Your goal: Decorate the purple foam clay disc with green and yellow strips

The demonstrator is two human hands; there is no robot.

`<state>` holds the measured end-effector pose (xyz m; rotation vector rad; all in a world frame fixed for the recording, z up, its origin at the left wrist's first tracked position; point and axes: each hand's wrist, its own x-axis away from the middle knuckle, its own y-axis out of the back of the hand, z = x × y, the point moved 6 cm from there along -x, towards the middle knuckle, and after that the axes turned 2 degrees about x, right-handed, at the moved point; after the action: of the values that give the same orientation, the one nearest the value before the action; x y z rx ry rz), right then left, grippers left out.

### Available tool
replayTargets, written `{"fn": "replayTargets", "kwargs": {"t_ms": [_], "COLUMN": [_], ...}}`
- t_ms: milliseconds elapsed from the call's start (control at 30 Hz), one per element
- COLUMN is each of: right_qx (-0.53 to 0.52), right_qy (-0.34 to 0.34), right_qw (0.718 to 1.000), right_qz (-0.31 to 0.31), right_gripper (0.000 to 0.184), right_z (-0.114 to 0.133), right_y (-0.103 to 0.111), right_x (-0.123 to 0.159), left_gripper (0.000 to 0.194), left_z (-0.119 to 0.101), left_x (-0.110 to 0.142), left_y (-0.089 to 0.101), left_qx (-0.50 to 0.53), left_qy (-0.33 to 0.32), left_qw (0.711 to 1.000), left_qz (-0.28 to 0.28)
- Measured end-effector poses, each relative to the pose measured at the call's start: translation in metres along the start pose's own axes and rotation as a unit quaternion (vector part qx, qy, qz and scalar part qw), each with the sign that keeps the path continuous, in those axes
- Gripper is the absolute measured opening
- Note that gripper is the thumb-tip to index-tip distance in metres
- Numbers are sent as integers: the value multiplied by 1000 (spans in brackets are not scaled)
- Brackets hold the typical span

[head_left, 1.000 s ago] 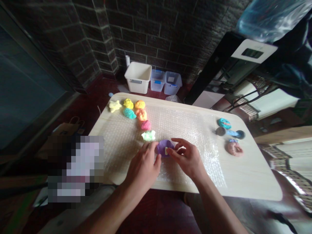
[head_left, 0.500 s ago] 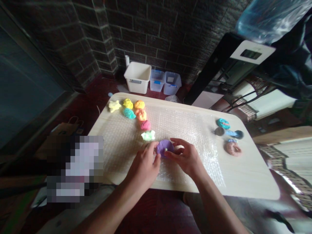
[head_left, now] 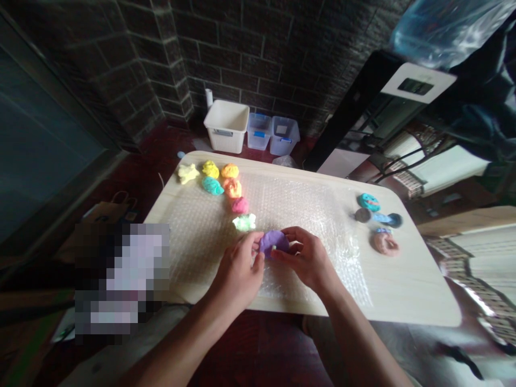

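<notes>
Between my hands is a flat, roundish disc of purple modelling clay (head_left: 273,243), held just above the bubble wrap. My left hand (head_left: 244,262) grips its left edge between thumb and fingers. On the other side, my right hand (head_left: 304,255) has its fingers curled behind the disc and its thumb at the lower right of its face. A tiny pale green bit (head_left: 274,248) sits on the purple surface by that thumb. Just beyond the disc lies a light green and white clay piece (head_left: 244,222), with a dark pink lump (head_left: 239,205) behind it.
Bubble wrap (head_left: 298,196) covers much of the wooden table (head_left: 419,290). Orange, yellow and teal clay lumps (head_left: 212,185) sit at the far left. Toward the right are a teal disc (head_left: 368,202), a dumbbell-like piece (head_left: 379,217) and a pink ring (head_left: 387,244). Bins (head_left: 228,126) stand behind.
Both hands stay around the purple disc, which faces slightly more toward me. The fingers of my right hand have shifted a little behind its edge. The whole view has moved slightly.
</notes>
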<state>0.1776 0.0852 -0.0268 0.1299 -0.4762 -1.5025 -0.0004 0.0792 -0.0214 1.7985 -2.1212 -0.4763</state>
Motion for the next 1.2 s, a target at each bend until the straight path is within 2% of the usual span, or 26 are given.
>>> {"fn": "replayTargets", "kwargs": {"t_ms": [333, 533, 733, 1200], "right_qx": [-11, -30, -25, -15], "right_qy": [-9, -13, -12, -9], "right_qw": [1000, 999, 1000, 1000], "right_qz": [3, 31, 4, -3], "right_gripper": [39, 38, 38, 38], "right_z": [0, 2, -3, -3], "right_y": [0, 1, 2, 2], "right_x": [-2, -2, -5, -6], "left_gripper": [36, 37, 31, 29], "left_z": [-2, -2, -2, -9], "left_x": [1, 0, -1, -3], "left_y": [0, 0, -3, -6], "left_qx": [-8, -10, -26, -64], "left_qy": [-14, -7, -23, -30], "left_qw": [1000, 1000, 999, 997], "left_qz": [-2, 3, -6, -33]}}
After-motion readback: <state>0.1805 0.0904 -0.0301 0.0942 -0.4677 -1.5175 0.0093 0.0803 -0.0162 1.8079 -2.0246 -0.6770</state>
